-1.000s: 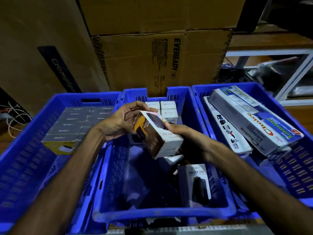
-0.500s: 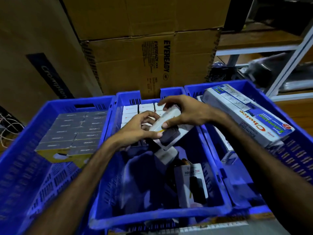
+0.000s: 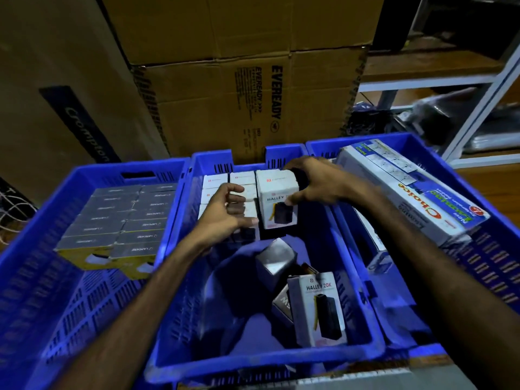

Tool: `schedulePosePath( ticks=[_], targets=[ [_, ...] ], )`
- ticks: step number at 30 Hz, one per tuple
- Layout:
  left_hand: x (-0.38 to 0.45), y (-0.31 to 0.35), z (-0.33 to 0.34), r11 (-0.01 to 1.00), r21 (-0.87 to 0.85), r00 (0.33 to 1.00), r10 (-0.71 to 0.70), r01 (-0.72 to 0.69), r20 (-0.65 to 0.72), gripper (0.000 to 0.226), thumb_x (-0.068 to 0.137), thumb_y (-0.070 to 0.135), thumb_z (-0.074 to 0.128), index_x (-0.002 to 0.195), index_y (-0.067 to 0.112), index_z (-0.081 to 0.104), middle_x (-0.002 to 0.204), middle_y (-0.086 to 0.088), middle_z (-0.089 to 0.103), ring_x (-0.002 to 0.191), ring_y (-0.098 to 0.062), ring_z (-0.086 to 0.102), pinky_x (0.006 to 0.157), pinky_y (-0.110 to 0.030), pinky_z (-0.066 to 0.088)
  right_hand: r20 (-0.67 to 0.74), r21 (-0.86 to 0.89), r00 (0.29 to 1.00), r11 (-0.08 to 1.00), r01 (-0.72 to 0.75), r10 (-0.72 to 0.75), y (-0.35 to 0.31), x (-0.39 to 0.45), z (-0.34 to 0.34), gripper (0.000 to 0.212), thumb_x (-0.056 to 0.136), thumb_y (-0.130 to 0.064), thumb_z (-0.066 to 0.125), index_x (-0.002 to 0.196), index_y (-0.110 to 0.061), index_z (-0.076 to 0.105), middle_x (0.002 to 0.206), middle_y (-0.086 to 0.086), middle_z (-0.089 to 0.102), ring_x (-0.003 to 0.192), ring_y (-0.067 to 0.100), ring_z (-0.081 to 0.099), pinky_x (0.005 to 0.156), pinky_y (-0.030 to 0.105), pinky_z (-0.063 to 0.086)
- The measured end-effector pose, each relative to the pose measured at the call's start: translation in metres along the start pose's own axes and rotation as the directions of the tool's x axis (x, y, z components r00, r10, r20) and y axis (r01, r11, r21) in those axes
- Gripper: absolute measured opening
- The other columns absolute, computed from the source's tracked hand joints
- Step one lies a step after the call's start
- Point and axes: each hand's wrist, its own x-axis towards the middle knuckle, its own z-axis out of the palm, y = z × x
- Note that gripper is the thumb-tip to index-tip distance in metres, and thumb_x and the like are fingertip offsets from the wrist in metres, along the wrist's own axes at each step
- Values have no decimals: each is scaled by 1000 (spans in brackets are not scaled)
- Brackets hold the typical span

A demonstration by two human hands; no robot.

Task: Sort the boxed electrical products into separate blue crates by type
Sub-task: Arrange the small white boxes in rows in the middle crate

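Three blue crates stand side by side. In the middle crate (image 3: 261, 364) my right hand (image 3: 318, 184) grips a white HALLEY box (image 3: 277, 204) from its right side, holding it upright at the end of a row of matching white boxes (image 3: 219, 182) at the crate's far end. My left hand (image 3: 228, 212) hovers just left of that box with fingers curled, holding nothing. Another HALLEY 20K box (image 3: 318, 308) and a few loose boxes (image 3: 274, 258) lie lower in the same crate.
The left crate (image 3: 36, 277) holds several grey boxes (image 3: 118, 223) in neat rows. The right crate (image 3: 484, 243) holds long white and blue Choice boxes (image 3: 408, 190). Stacked cardboard cartons (image 3: 239, 108) rise right behind the crates. A white metal rack (image 3: 478, 88) stands at the right.
The box went from being turned in both hands above the crate to upright at the far row. My left hand let go; my right hand alone grips it.
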Motion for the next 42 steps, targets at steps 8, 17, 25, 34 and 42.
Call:
schedulePosePath(
  ticks=[8,17,25,34,42],
  targets=[
    [-1,-8,-16,997,-9,960,68,-73,-272,33,85,1,80,104,21,63,95,-4,69,80,-25,69,74,-45,61,50,-215,972,953,-213,228,6,29,63,59,70,-29,85,122,-15,60,127,14,65,115,35,65,88,40,54],
    [5,-31,-11,928,366,984,121,-64,-134,25,86,6,75,96,27,66,90,3,69,70,-18,63,70,-41,60,-103,163,897,897,-412,431,16,40,121,44,89,-17,67,122,-8,39,121,28,62,111,50,61,85,48,48],
    [-4,-25,0,831,548,995,82,-97,51,12,85,20,75,85,27,66,72,5,71,71,-13,69,73,-37,59,-130,154,854,861,-485,504,10,37,131,39,93,-16,65,126,-3,49,127,27,62,117,51,60,90,52,53],
    [-34,-17,36,590,762,954,49,-267,296,74,68,83,56,127,39,50,123,0,64,113,-29,64,89,-44,56,-69,100,900,900,-424,431,2,17,107,41,88,-23,71,124,-9,55,127,23,64,116,45,62,91,43,52],
    [-45,-11,44,426,843,923,-42,-330,382,76,75,77,45,136,32,46,126,-11,60,111,-38,63,88,-48,55,-90,181,991,980,-80,98,3,-32,69,24,88,-24,78,108,-18,66,98,-5,71,88,15,64,79,33,51]
  ],
)
